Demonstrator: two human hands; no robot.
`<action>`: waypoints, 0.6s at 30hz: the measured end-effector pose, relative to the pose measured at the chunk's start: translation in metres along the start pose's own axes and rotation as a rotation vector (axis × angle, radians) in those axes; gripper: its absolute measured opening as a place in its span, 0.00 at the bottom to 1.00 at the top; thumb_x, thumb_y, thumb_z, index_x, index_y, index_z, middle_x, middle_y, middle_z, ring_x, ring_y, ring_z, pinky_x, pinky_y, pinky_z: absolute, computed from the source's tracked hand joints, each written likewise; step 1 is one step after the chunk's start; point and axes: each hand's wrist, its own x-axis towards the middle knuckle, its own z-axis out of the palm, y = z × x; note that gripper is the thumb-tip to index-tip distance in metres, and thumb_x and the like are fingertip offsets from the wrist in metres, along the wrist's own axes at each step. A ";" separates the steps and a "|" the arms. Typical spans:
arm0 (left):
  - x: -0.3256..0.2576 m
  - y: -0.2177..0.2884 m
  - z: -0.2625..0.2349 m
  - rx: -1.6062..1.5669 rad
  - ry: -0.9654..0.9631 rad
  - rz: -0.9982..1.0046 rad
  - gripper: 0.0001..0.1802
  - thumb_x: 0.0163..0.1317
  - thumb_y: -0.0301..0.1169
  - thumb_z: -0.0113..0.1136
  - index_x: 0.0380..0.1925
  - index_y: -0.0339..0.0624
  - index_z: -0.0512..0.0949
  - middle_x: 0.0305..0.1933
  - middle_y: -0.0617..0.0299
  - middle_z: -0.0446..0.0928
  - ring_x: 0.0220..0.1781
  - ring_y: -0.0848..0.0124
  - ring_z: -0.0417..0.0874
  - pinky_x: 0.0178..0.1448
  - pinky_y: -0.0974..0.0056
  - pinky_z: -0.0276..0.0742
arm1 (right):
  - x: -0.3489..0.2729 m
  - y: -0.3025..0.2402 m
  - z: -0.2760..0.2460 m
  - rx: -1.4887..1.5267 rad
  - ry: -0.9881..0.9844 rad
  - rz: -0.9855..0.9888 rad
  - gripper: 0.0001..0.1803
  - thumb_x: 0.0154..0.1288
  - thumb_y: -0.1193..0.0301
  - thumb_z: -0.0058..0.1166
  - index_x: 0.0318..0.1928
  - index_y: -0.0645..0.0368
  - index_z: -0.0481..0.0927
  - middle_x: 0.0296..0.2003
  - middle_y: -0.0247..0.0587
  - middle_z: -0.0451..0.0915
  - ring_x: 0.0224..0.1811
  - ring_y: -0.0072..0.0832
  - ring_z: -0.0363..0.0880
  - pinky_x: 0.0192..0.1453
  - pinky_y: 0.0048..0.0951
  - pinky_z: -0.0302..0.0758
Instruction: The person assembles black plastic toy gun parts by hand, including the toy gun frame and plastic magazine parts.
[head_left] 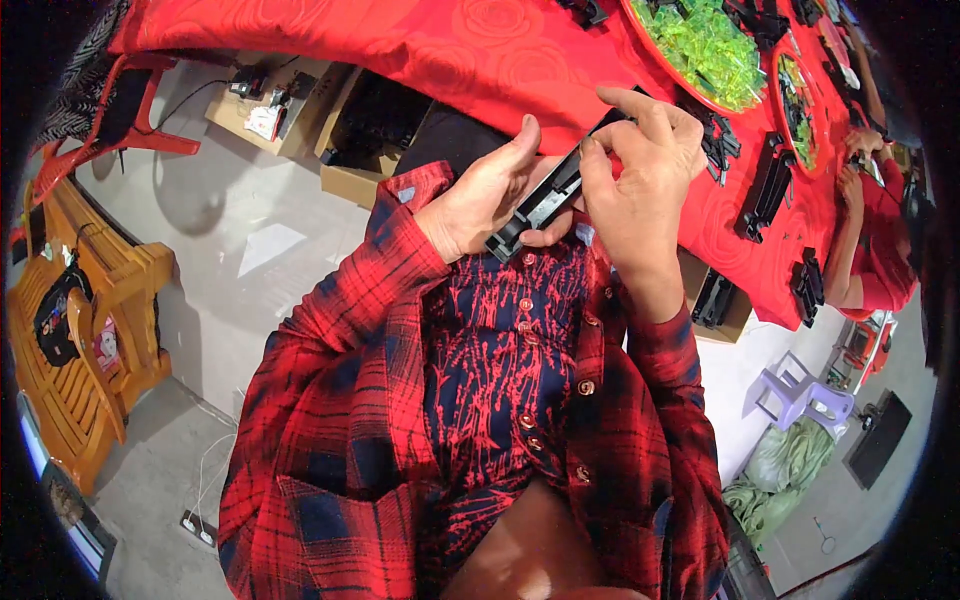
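Observation:
A long, narrow black plastic housing point(548, 204), open along its upper side with a pale grey strip inside, slants in front of my chest. My left hand point(480, 200) cradles its near end, thumb raised and fingers curled underneath. Over the far end of the housing is my right hand point(650, 150), its thumb and fingers drawn together in a pinch against it. Whatever lies between those fingertips is hidden. Part of the housing's far end passes behind the right hand.
A red-clothed table point(430, 40) lies ahead, carrying a red tray point(668, 75) of translucent green pieces, a smaller red tray point(778, 75) and black parts point(768, 190). Cardboard boxes point(350, 183) stand below. Another person's arm point(850, 230) is at right; a wooden bench point(130, 270) is left.

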 end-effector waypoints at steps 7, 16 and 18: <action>-0.002 -0.005 0.010 0.286 0.159 0.053 0.31 0.74 0.62 0.35 0.46 0.45 0.73 0.22 0.62 0.74 0.16 0.76 0.70 0.19 0.71 0.63 | -0.003 -0.003 -0.002 -0.074 -0.045 0.012 0.01 0.51 0.76 0.61 0.26 0.59 0.82 0.49 0.32 0.82 0.56 0.41 0.70 0.61 0.42 0.63; 0.004 -0.012 0.018 0.462 0.256 0.144 0.14 0.77 0.41 0.45 0.47 0.42 0.72 0.28 0.63 0.76 0.24 0.76 0.76 0.26 0.73 0.69 | -0.010 -0.002 -0.003 -0.051 -0.083 0.055 0.02 0.53 0.76 0.61 0.29 0.58 0.82 0.48 0.31 0.82 0.56 0.41 0.70 0.62 0.43 0.63; 0.007 -0.015 0.019 0.527 0.286 0.193 0.13 0.77 0.39 0.46 0.47 0.42 0.71 0.28 0.64 0.76 0.25 0.76 0.77 0.27 0.73 0.70 | -0.012 0.000 0.000 -0.052 -0.092 0.063 0.02 0.53 0.76 0.61 0.29 0.58 0.82 0.48 0.31 0.81 0.56 0.41 0.70 0.62 0.43 0.63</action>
